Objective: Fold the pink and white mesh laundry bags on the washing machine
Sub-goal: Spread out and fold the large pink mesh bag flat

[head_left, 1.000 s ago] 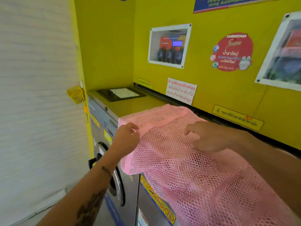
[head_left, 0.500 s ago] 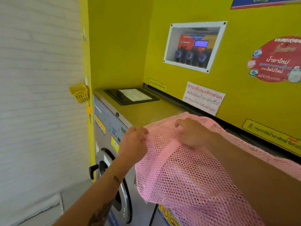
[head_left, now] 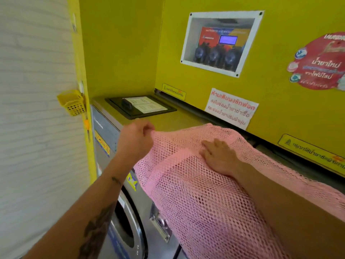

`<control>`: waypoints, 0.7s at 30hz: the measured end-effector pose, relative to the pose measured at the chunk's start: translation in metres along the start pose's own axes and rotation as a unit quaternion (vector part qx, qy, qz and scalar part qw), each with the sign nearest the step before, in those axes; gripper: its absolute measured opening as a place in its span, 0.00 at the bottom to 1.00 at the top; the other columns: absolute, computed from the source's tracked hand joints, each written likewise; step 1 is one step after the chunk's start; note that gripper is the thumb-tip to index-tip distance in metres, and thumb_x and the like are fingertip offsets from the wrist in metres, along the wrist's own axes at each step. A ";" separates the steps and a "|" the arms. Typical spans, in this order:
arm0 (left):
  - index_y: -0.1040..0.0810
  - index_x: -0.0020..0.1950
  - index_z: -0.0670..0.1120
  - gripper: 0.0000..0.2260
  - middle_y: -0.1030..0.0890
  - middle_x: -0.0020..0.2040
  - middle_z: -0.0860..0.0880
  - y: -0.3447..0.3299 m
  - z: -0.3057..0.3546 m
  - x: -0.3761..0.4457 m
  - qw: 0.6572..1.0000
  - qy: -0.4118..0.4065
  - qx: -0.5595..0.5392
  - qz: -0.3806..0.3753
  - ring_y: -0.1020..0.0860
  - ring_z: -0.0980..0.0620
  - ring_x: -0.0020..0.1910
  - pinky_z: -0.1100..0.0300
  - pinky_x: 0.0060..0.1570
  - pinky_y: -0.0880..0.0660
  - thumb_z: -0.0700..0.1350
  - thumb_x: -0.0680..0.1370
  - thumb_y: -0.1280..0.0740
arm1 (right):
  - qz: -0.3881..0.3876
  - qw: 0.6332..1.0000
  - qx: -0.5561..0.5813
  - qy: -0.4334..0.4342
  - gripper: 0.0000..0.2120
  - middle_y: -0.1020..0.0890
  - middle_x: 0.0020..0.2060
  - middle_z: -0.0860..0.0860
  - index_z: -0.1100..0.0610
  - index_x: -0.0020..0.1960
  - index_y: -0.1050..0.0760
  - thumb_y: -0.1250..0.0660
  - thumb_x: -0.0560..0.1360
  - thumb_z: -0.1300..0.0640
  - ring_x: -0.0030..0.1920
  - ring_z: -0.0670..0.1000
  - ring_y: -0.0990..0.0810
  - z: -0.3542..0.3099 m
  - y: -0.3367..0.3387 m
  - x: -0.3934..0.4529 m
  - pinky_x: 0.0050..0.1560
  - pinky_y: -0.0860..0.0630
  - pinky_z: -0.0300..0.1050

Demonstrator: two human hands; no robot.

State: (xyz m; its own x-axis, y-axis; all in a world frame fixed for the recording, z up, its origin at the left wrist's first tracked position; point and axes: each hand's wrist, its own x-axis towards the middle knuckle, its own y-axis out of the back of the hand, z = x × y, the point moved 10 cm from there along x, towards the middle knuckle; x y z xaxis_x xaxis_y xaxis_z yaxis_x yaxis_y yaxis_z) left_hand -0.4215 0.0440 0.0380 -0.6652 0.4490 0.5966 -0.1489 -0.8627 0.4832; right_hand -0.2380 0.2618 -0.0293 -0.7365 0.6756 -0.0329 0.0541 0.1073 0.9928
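A pink mesh laundry bag point(head_left: 196, 193) lies spread over the top of the washing machine point(head_left: 168, 120) and hangs down over its front. My left hand point(head_left: 136, 141) pinches the bag's left corner at the machine's front edge and holds it slightly raised. My right hand point(head_left: 220, 156) rests flat on the mesh, fingers together, pressing it onto the machine top. No white bag is in view.
A black tray with a paper sheet point(head_left: 141, 106) sits at the back left of the machine top. A small yellow basket point(head_left: 71, 102) hangs on the wall at left. The yellow back wall carries a white notice point(head_left: 231, 109) and a framed dispenser window point(head_left: 220, 42). The round door point(head_left: 128, 227) is below.
My left hand has pulled the bag's corner further left along the front edge. My right hand has gone from gripping the mesh to lying flat on it.
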 end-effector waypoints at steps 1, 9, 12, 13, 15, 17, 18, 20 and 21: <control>0.17 0.47 0.48 0.11 0.17 0.44 0.48 -0.002 0.000 0.003 1.000 -0.004 0.008 0.003 0.21 0.48 0.39 0.53 0.41 0.22 0.37 0.74 0.37 | 0.018 1.000 0.015 0.007 0.27 0.48 0.80 0.55 0.43 0.78 0.46 0.54 0.80 0.38 0.79 0.59 0.52 0.000 0.004 -0.001 0.75 0.52 0.66; 0.19 0.55 0.51 0.13 0.20 0.54 0.47 -0.044 0.050 -0.009 0.991 -0.069 0.088 -0.070 0.22 0.44 0.54 0.44 0.58 0.27 0.42 0.73 0.36 | 0.012 0.997 -0.018 -0.068 0.28 0.37 0.75 0.54 0.45 0.73 0.37 0.49 0.76 0.35 0.74 0.60 0.39 0.041 0.024 -0.005 0.73 0.45 0.67; 0.25 0.65 0.56 0.17 0.26 0.68 0.49 -0.105 0.072 -0.041 0.954 -0.086 0.094 -0.270 0.29 0.48 0.66 0.40 0.69 0.36 0.56 0.78 0.41 | -0.060 0.993 0.084 -0.049 0.34 0.35 0.76 0.50 0.44 0.75 0.38 0.41 0.73 0.32 0.74 0.56 0.36 0.055 0.018 -0.017 0.73 0.41 0.57; 0.28 0.69 0.57 0.20 0.29 0.71 0.50 -0.120 0.066 -0.048 0.936 -0.081 0.138 -0.314 0.31 0.47 0.69 0.40 0.71 0.39 0.60 0.78 0.44 | -0.054 0.990 0.124 -0.039 0.31 0.33 0.75 0.49 0.44 0.74 0.36 0.37 0.74 0.36 0.73 0.55 0.34 0.058 0.024 -0.023 0.72 0.38 0.53; 0.34 0.73 0.59 0.25 0.33 0.74 0.51 -0.133 0.054 -0.051 0.916 -0.076 0.201 -0.339 0.35 0.47 0.72 0.41 0.72 0.45 0.64 0.78 0.48 | -0.014 0.989 0.144 -0.031 0.24 0.29 0.73 0.49 0.45 0.71 0.32 0.34 0.76 0.45 0.70 0.53 0.30 0.073 0.042 -0.034 0.69 0.34 0.50; 0.36 0.74 0.59 0.25 0.35 0.75 0.50 -0.134 0.050 -0.048 0.912 -0.063 0.211 -0.347 0.36 0.46 0.73 0.41 0.72 0.46 0.64 0.78 0.48 | 0.006 0.993 0.112 -0.035 0.22 0.27 0.71 0.51 0.46 0.69 0.30 0.33 0.76 0.49 0.68 0.53 0.28 0.090 0.057 -0.050 0.66 0.31 0.50; 0.35 0.74 0.59 0.25 0.34 0.75 0.50 -0.133 0.051 -0.047 0.911 -0.058 0.211 -0.350 0.36 0.46 0.72 0.40 0.72 0.44 0.62 0.78 0.47 | 0.004 0.994 0.098 -0.039 0.22 0.26 0.69 0.51 0.46 0.69 0.29 0.32 0.76 0.50 0.66 0.53 0.26 0.098 0.061 -0.059 0.64 0.29 0.49; 0.32 0.71 0.55 0.21 0.31 0.72 0.49 -0.125 0.065 -0.044 0.915 -0.063 0.213 -0.336 0.31 0.46 0.69 0.40 0.71 0.38 0.56 0.78 0.42 | -0.003 0.996 0.084 -0.036 0.19 0.24 0.65 0.51 0.47 0.67 0.27 0.32 0.77 0.53 0.61 0.51 0.24 0.116 0.069 -0.082 0.61 0.26 0.48; 0.29 0.69 0.54 0.19 0.29 0.71 0.49 -0.119 0.079 -0.044 0.926 -0.071 0.203 -0.310 0.29 0.47 0.67 0.40 0.69 0.35 0.53 0.78 0.40 | -0.006 0.996 0.078 -0.033 0.18 0.22 0.62 0.50 0.48 0.66 0.27 0.32 0.77 0.54 0.58 0.50 0.22 0.125 0.073 -0.096 0.59 0.25 0.48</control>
State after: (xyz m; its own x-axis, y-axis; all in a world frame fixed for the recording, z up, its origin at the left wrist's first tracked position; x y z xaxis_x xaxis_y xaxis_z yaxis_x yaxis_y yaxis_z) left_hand -0.3173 0.1452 0.0049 -0.4375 0.8793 0.1879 -0.1632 -0.2832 0.9451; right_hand -0.0790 0.2957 0.0318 -0.6920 0.7196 -0.0575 0.1540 0.2250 0.9621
